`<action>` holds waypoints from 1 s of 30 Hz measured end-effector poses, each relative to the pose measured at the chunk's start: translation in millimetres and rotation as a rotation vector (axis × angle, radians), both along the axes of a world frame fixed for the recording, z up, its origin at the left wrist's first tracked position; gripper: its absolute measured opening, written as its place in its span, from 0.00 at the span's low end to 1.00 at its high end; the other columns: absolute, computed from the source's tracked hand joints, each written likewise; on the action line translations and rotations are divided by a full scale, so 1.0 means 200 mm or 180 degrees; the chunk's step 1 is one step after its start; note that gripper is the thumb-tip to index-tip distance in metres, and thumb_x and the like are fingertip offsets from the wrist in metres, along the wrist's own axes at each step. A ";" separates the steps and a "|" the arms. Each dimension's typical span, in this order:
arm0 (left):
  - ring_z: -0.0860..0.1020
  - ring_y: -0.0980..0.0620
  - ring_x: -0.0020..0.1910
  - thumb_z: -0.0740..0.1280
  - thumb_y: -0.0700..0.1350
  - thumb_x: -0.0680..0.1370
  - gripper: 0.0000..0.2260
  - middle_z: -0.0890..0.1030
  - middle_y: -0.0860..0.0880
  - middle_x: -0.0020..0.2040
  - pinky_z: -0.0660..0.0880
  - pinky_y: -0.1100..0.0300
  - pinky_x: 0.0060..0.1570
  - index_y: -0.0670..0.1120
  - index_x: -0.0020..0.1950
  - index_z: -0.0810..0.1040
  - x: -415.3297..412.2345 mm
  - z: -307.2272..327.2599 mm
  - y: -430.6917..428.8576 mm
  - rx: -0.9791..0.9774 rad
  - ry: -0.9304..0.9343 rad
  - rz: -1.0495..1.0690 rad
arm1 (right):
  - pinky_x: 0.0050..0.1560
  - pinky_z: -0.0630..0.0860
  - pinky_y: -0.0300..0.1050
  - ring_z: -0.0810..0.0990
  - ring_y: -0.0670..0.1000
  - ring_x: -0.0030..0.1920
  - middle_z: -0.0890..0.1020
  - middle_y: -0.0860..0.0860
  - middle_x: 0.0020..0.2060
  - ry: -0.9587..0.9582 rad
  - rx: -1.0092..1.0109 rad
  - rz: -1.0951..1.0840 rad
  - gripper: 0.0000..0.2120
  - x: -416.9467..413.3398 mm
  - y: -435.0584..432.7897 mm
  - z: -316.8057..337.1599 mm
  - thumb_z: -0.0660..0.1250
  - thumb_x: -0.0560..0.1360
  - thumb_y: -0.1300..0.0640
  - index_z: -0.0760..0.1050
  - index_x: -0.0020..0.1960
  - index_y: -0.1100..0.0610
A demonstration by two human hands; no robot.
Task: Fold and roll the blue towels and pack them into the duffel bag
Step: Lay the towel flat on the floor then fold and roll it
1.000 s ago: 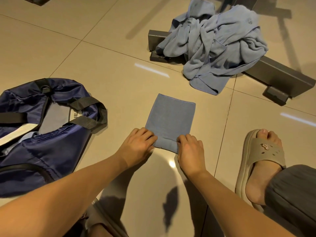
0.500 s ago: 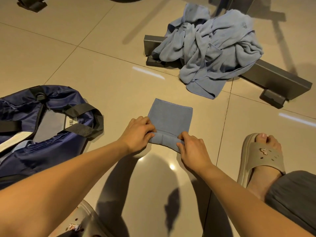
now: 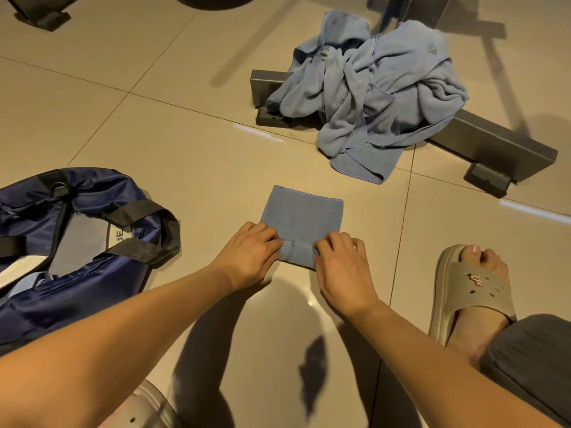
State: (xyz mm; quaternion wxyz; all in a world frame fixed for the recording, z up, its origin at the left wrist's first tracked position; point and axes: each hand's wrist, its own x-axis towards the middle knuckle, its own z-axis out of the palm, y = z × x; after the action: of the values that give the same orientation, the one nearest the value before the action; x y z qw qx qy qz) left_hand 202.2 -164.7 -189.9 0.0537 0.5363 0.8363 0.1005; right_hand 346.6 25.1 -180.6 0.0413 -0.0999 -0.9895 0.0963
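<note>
Hands reach forward, palms down: left hand (image 3: 251,249) and right hand (image 3: 341,263) pinch the rolled near edge of the folded towel (image 3: 304,216).

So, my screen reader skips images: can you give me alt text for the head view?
Both hands, left and right, roll the near edge of a folded towel on a tiled floor. An open bag lies to the left; a towel pile sits beyond.
</note>
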 end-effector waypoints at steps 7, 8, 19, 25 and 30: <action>0.72 0.50 0.50 0.58 0.51 0.84 0.13 0.76 0.53 0.49 0.68 0.55 0.53 0.51 0.56 0.82 -0.13 0.06 0.09 -0.0169 -0.0134 0.0051 | 0.46 0.69 0.48 0.75 0.54 0.45 0.77 0.49 0.41 -0.0114 -0.0156 -0.0021 0.05 -0.07 0.06 -0.06 0.69 0.73 0.62 0.79 0.47 0.53; 0.72 0.49 0.49 0.58 0.50 0.84 0.12 0.76 0.52 0.49 0.68 0.54 0.52 0.50 0.57 0.80 -0.11 0.06 0.09 -0.0018 0.0004 0.0077 | 0.45 0.67 0.48 0.76 0.54 0.44 0.77 0.49 0.41 -0.0206 -0.0263 -0.0118 0.06 -0.11 0.09 -0.06 0.68 0.74 0.64 0.80 0.46 0.53; 0.72 0.50 0.51 0.60 0.47 0.82 0.11 0.76 0.53 0.49 0.62 0.57 0.55 0.52 0.56 0.82 -0.21 0.03 0.16 -0.0063 -0.0021 0.0070 | 0.53 0.67 0.50 0.73 0.56 0.48 0.74 0.51 0.46 0.0050 0.0033 -0.0126 0.04 -0.18 0.09 0.00 0.68 0.75 0.59 0.76 0.50 0.55; 0.70 0.50 0.52 0.57 0.50 0.82 0.13 0.72 0.53 0.51 0.64 0.54 0.59 0.53 0.57 0.81 -0.28 0.03 0.21 -0.0025 -0.0150 0.0213 | 0.52 0.67 0.50 0.75 0.56 0.48 0.75 0.50 0.46 -0.0207 0.0003 -0.0083 0.06 -0.20 0.13 -0.03 0.64 0.78 0.54 0.78 0.48 0.55; 0.75 0.46 0.53 0.64 0.50 0.81 0.11 0.78 0.50 0.53 0.68 0.53 0.57 0.48 0.59 0.80 -0.26 0.01 0.17 0.0305 0.0430 -0.0079 | 0.54 0.64 0.51 0.72 0.56 0.55 0.74 0.53 0.51 -0.0860 -0.0257 -0.0292 0.12 -0.35 0.19 0.03 0.57 0.82 0.53 0.78 0.50 0.55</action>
State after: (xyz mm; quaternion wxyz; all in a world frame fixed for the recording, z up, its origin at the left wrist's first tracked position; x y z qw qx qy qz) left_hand 151.1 -130.1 -188.2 -0.0274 0.5541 0.8255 0.1033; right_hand 277.2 64.0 -175.2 -0.0920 -0.1587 -0.9757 0.1197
